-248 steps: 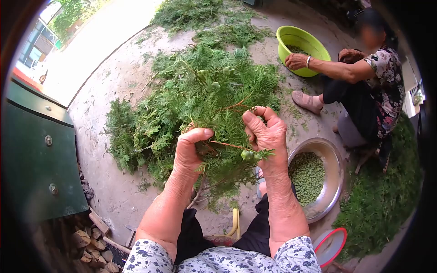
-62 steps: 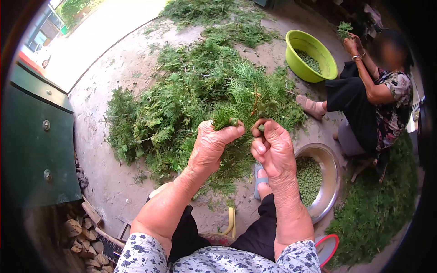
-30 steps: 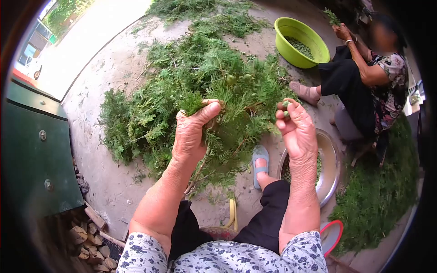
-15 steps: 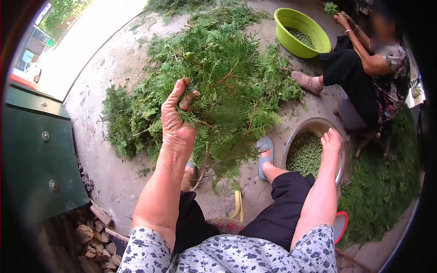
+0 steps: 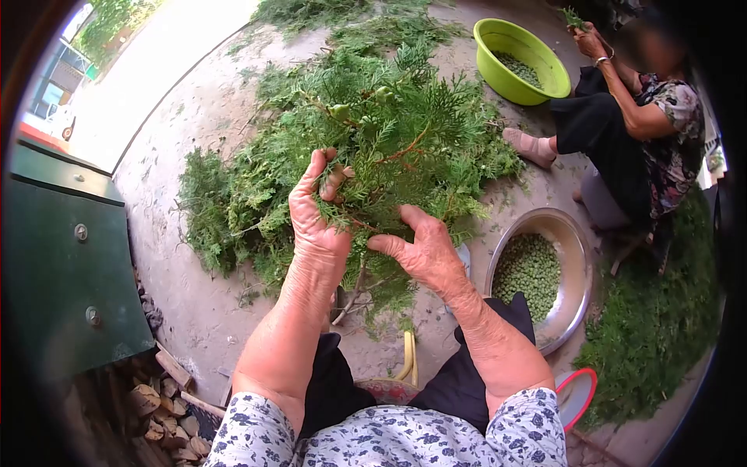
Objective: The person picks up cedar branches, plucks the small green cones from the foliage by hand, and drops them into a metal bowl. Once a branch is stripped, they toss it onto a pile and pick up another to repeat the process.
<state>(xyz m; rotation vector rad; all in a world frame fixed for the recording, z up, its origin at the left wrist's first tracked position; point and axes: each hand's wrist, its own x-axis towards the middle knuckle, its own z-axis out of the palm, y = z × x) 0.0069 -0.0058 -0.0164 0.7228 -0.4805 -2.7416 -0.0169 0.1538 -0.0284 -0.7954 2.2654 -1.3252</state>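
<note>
My left hand (image 5: 317,210) is closed around a leafy evergreen branch (image 5: 405,148), held up in front of me. A few pale green cones show among its flat sprays. My right hand (image 5: 432,251) is at the lower right of the branch, thumb and forefinger apart beside the twigs; its other fingers are partly hidden. To the right stands a metal basin (image 5: 577,292) with many small green cones (image 5: 529,272) in it.
A pile of cut branches (image 5: 214,210) lies on the concrete floor ahead. A lime-green basin (image 5: 494,74) stands at the back right, near a seated person (image 5: 650,117) holding a sprig. More greenery (image 5: 654,327) lies at right. A dark green metal panel (image 5: 66,257) and firewood (image 5: 167,420) are at left.
My right hand has moved from over the metal basin, leftward and up to the branch. My left hand still holds the branch, slightly lower and further right.
</note>
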